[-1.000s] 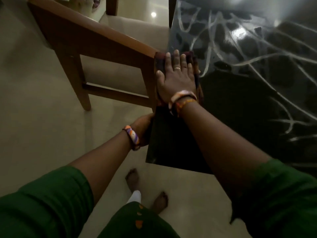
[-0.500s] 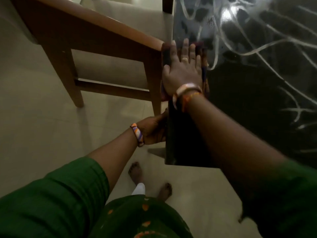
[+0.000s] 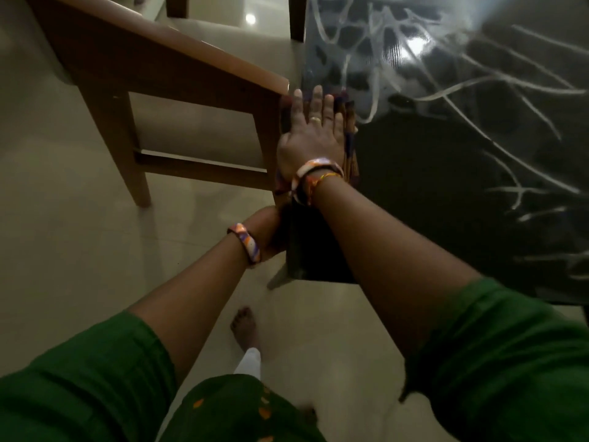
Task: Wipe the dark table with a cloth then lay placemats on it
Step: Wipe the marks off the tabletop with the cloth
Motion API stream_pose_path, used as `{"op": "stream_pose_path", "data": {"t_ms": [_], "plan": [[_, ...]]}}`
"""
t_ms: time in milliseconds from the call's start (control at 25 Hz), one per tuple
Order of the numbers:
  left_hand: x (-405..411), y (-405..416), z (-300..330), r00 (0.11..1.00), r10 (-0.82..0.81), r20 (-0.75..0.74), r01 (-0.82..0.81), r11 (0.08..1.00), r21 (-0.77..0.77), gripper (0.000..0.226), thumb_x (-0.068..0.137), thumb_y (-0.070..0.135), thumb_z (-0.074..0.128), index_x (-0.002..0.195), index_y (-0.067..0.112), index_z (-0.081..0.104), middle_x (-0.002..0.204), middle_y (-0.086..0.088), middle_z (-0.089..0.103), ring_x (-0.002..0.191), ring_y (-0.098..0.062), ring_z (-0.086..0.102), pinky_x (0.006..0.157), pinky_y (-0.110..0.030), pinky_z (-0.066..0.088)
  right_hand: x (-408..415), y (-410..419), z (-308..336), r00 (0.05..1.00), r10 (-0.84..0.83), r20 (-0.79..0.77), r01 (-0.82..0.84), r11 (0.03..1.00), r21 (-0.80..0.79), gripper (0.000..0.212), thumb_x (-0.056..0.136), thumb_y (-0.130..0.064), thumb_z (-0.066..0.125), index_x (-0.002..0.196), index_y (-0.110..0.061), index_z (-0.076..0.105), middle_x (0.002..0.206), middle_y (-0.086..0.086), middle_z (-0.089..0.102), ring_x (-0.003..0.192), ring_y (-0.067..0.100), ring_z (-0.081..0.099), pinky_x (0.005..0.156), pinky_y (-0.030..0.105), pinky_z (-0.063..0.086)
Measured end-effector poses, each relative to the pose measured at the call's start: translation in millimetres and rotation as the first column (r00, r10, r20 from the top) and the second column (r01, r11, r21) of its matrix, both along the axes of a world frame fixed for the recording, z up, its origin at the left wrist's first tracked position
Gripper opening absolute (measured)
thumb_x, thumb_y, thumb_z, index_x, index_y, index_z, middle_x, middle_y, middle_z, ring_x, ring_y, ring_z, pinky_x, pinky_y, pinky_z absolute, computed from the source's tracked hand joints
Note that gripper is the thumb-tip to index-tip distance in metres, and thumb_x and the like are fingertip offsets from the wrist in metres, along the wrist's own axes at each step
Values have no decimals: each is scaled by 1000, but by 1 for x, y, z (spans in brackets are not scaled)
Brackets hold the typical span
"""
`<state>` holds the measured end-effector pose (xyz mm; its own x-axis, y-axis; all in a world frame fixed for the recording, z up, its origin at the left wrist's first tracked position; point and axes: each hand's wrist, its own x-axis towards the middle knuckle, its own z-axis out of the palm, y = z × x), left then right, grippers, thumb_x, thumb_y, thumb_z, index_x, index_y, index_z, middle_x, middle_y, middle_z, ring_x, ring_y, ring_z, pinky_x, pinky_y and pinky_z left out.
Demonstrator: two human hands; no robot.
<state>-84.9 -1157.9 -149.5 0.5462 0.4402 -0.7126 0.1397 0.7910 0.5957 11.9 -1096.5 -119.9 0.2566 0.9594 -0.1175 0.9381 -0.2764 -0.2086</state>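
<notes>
The dark glossy table (image 3: 446,193) fills the right side, streaked with pale wet marks. My right hand (image 3: 310,135) lies flat, fingers spread, pressing a dark reddish cloth (image 3: 349,151) onto the table's left edge; the cloth shows only around the fingers and beside the wrist. My left hand (image 3: 271,232) grips the table's near-left edge below it, its fingers hidden behind the edge. No placemats are in view.
A wooden chair (image 3: 165,68) with a beige seat stands against the table's left edge, its corner touching my right hand. Pale tiled floor (image 3: 63,250) spreads to the left and below. My bare foot (image 3: 243,327) stands by the table corner.
My right hand with the cloth has slid slightly along the table's left edge, staying pressed flat. My left hand keeps its hold on the table edge. The view has shifted a little.
</notes>
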Motion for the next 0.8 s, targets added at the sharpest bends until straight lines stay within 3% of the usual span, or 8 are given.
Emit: {"op": "stream_pose_path", "data": {"t_ms": [80, 160, 280, 400, 480, 560, 680, 800], "plan": [[-9, -1, -5, 977, 135, -167, -104, 978, 178, 27, 99, 14, 36, 120, 8, 52, 111, -8, 57, 82, -14, 57, 65, -21, 49, -11, -47, -3, 997, 71, -31, -70, 997, 31, 62, 98, -31, 31, 151, -24, 1, 159, 6, -13, 146, 24, -11, 116, 39, -9], [-30, -10, 1, 939, 222, -262, -154, 954, 256, 21, 99, 17, 38, 102, 11, 58, 94, -4, 60, 83, -18, 58, 63, -24, 49, -22, -104, -3, 983, 172, -70, -168, 984, 56, 62, 98, -34, 32, 151, -24, 2, 158, 5, -14, 145, 22, -13, 115, 36, -12], [-31, -29, 7, 766, 523, -375, -363, 832, 420, 36, 101, 33, 29, 107, 10, 56, 101, -8, 60, 82, -19, 54, 69, -32, 42, -10, -164, -2, 939, 338, -65, -331, 939, 97, 63, 97, -44, 33, 151, -25, 8, 159, 3, -5, 146, 19, -7, 115, 33, -10], [6, -62, 31, 588, 701, -403, -71, 541, 838, 41, 100, 34, 31, 128, 9, 45, 120, -10, 51, 102, -21, 51, 78, -28, 37, 68, -193, -8, 970, 233, 69, -241, 953, 185, 63, 94, -51, 27, 150, -22, 19, 158, 6, 13, 146, 23, 9, 117, 36, 0], [26, -91, 40, 668, 676, -311, 212, 228, 950, 45, 98, 36, 33, 131, 7, 43, 128, -14, 48, 114, -24, 49, 87, -28, 39, 138, -215, -13, 983, 29, 183, -72, 970, 234, 71, 87, -53, 16, 149, -19, 27, 155, 10, 23, 144, 26, 20, 116, 38, 9], [42, -109, 35, 739, 579, -344, 397, 37, 917, 53, 95, 39, 31, 131, 3, 44, 135, -19, 46, 122, -30, 46, 98, -36, 38, 187, -238, -14, 964, -172, 202, 113, 955, 276, 77, 83, -50, 10, 146, -13, 33, 152, 15, 31, 141, 30, 27, 115, 41, 15], [55, -118, 29, 729, 532, -430, 540, -62, 839, 57, 91, 38, 33, 130, 0, 47, 137, -22, 45, 126, -36, 45, 102, -44, 37, 156, -238, -23, 949, -288, 130, 237, 920, 314, 72, 87, -46, 15, 140, -5, 41, 146, 19, 38, 137, 34, 34, 113, 46, 23], [67, -110, 32, 699, 513, -497, 595, -32, 803, 59, 90, 39, 29, 132, 1, 45, 140, -21, 42, 130, -35, 41, 107, -46, 31, 88, -219, -34, 986, -3, 169, -64, 918, 392, 57, 91, -41, 30, 131, -8, 54, 137, 15, 52, 128, 31, 48, 107, 45, 33]]}}
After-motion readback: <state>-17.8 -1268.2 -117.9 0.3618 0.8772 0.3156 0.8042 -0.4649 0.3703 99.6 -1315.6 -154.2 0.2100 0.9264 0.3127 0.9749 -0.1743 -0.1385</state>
